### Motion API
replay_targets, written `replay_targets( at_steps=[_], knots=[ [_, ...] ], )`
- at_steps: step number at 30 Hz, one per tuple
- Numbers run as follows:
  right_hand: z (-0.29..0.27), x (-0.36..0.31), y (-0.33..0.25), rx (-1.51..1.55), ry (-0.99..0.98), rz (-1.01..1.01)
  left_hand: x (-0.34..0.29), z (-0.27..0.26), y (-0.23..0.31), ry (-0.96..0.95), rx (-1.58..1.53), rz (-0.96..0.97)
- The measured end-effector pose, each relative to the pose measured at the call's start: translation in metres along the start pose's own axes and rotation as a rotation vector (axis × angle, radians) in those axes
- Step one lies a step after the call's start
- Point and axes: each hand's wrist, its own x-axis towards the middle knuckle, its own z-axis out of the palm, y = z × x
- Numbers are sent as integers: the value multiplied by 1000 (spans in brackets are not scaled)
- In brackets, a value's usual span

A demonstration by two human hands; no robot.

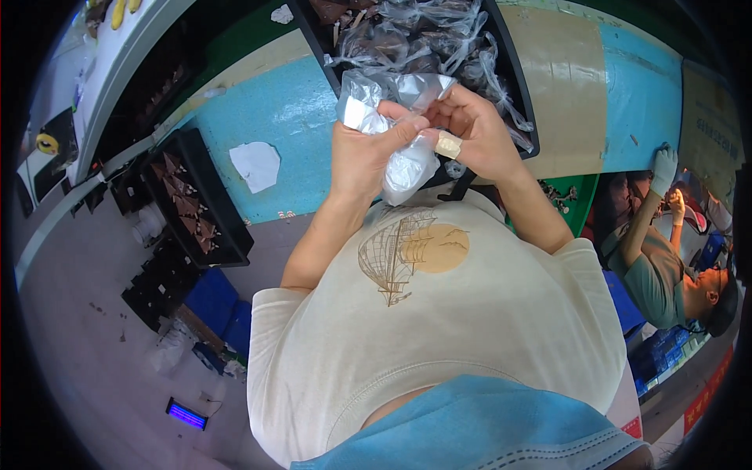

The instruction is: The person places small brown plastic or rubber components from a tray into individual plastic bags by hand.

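A clear plastic bag (410,170) hangs between my two hands, its lower part bulging and its contents too glossy to make out. My left hand (365,153) is closed round the gathered neck of the bag. With thumb and fingers, my right hand (478,133) pinches the bag's upper edge; a pale tape strip wraps its thumb. Just beyond both hands stands a black crate (518,94) holding several knotted clear bags (435,39) with dark pieces inside.
A white paper scrap (255,166) lies on the blue tabletop (282,110). To the left, another black crate (227,219) holds brown angular pieces (186,200). A green bin (570,207) is right of my right arm. Farther right, a co-worker (666,266) in a cap raises a gloved hand (665,164).
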Motion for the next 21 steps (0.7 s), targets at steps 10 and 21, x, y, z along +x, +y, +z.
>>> replay_targets(
  at_steps=[10,21],
  knots=[
    [-5,-1,-2,-230,107,124,-2,3,8,13,277,-31],
    [-17,13,13,7,264,25,6,-32,1,151,-21,64]
  ],
)
